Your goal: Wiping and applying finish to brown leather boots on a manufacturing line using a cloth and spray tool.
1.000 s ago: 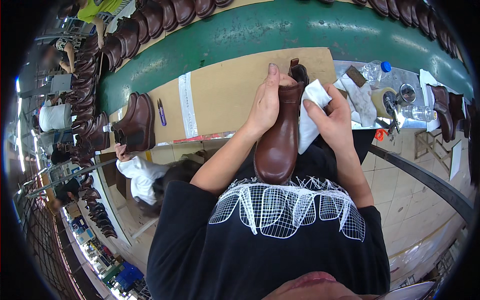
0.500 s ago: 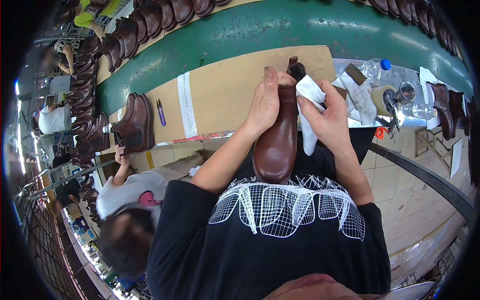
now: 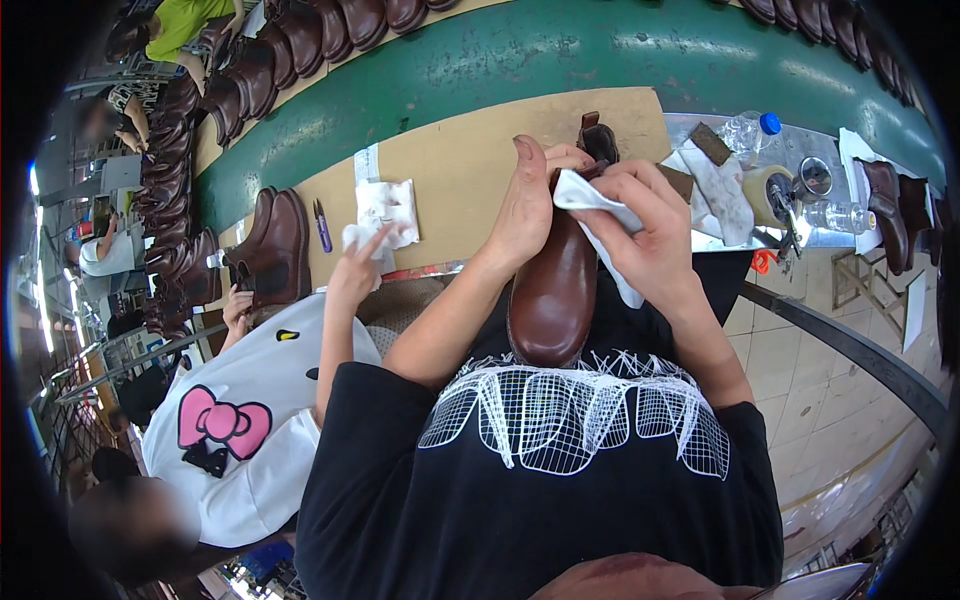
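Observation:
A brown leather ankle boot (image 3: pixel 550 300) stands toe toward me against my black shirt, its shaft pointing away. My left hand (image 3: pixel 522 205) grips the shaft from the left, thumb up, with the other fingers partly hidden behind the leather. In my right hand (image 3: pixel 645 215) is a folded white cloth (image 3: pixel 585 195), pinched and pressed at the upper shaft near the opening. A loose end of the cloth hangs down along the boot's right side. The pull loop (image 3: pixel 590 122) sticks up at the far end.
Brown cardboard (image 3: pixel 480 150) covers the bench before me. Left lie a purple pen-like tool (image 3: pixel 322 226), brown boots (image 3: pixel 275 245) and a white pad (image 3: pixel 387 212) under a co-worker's hand (image 3: pixel 355 265). To the right are stained cloths (image 3: pixel 720 195), a blue-capped bottle (image 3: pixel 750 132) and a jar (image 3: pixel 815 180).
My right hand and cloth have moved up and left across the boot's shaft. The co-worker has leaned back, and a hand with a white cloth now reaches a white pad on the cardboard.

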Available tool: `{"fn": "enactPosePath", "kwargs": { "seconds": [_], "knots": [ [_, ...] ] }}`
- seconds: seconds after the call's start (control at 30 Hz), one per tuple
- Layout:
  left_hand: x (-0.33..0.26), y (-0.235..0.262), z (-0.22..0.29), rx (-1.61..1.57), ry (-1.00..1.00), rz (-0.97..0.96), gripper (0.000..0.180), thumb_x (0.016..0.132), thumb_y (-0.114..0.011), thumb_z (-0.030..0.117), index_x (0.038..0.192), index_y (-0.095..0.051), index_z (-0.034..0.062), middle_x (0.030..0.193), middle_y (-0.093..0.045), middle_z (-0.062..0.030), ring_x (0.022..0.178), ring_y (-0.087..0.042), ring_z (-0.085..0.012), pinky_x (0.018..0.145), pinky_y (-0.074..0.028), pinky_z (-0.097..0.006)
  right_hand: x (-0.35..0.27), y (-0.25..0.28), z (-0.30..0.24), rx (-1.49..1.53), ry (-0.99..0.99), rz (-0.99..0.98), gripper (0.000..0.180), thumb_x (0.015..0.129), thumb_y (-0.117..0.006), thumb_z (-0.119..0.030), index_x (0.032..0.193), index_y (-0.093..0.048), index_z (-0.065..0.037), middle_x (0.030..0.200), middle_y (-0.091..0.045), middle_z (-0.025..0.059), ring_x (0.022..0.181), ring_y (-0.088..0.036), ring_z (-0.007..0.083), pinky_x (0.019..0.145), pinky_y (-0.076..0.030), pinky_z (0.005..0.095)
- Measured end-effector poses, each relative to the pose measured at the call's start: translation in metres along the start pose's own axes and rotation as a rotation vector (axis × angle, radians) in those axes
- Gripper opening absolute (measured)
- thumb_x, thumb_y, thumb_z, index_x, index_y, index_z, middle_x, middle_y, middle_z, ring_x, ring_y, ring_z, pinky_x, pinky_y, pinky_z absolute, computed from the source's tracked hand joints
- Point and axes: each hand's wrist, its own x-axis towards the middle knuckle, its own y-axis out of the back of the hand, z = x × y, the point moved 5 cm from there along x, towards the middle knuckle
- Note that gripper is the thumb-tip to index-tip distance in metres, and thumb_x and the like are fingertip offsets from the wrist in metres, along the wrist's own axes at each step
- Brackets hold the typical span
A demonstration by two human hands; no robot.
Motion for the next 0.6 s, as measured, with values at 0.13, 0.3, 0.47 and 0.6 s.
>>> {"fn": "enactPosePath", "kwargs": {
  "seconds": [0.13, 0.3, 0.47, 0.6],
  "knots": [
    [-0.001, -0.002, 0.010, 0.014, 0.048, -0.122, 0.101, 0.094, 0.001, 0.074, 0.101, -0.064, -0.0026, 0.092, -0.064, -0.0095, 0.096, -0.058, -0.0207, 0.096, -0.041, -0.032, 0.010, 0.005, 0.006, -0.040, -0.032, 0.093, 0.018, 0.077, -0.078, -0.001, 0.093, -0.068, -0.003, 0.087, -0.063, 0.0106, 0.077, -0.066, 0.0255, 0.067, -0.051, 0.0328],
    [0.001, 0.003, -0.001, -0.058, 0.086, -0.115, 0.100, 0.093, -0.002, 0.077, 0.100, -0.065, -0.0011, 0.092, -0.065, -0.0087, 0.092, -0.059, -0.0177, 0.091, -0.043, -0.029, 0.005, 0.020, 0.014, 0.070, -0.073, 0.047, 0.020, 0.075, -0.077, 0.002, 0.093, -0.069, 0.000, 0.089, -0.065, 0.0081, 0.080, -0.065, 0.0188, 0.069, -0.049, 0.0299],
    [0.002, -0.004, -0.009, -0.176, 0.155, -0.103, 0.100, 0.092, -0.006, 0.081, 0.097, -0.064, -0.0007, 0.087, -0.063, -0.0066, 0.089, -0.059, -0.0155, 0.087, -0.044, -0.027, -0.001, 0.009, 0.018, 0.131, -0.070, -0.111, 0.018, 0.076, -0.075, 0.003, 0.093, -0.069, 0.000, 0.092, -0.066, 0.0100, 0.085, -0.066, 0.0221, 0.074, -0.051, 0.0307],
    [-0.003, -0.013, -0.022, -0.387, 0.292, -0.087, 0.101, 0.091, -0.005, 0.082, 0.097, -0.064, -0.0004, 0.087, -0.064, -0.0057, 0.087, -0.059, -0.0142, 0.084, -0.044, -0.026, 0.008, 0.012, 0.022, 0.043, -0.023, 0.014, 0.020, 0.078, -0.073, 0.005, 0.096, -0.069, 0.000, 0.093, -0.065, 0.0106, 0.086, -0.066, 0.0225, 0.075, -0.051, 0.0297]
  ]
}}
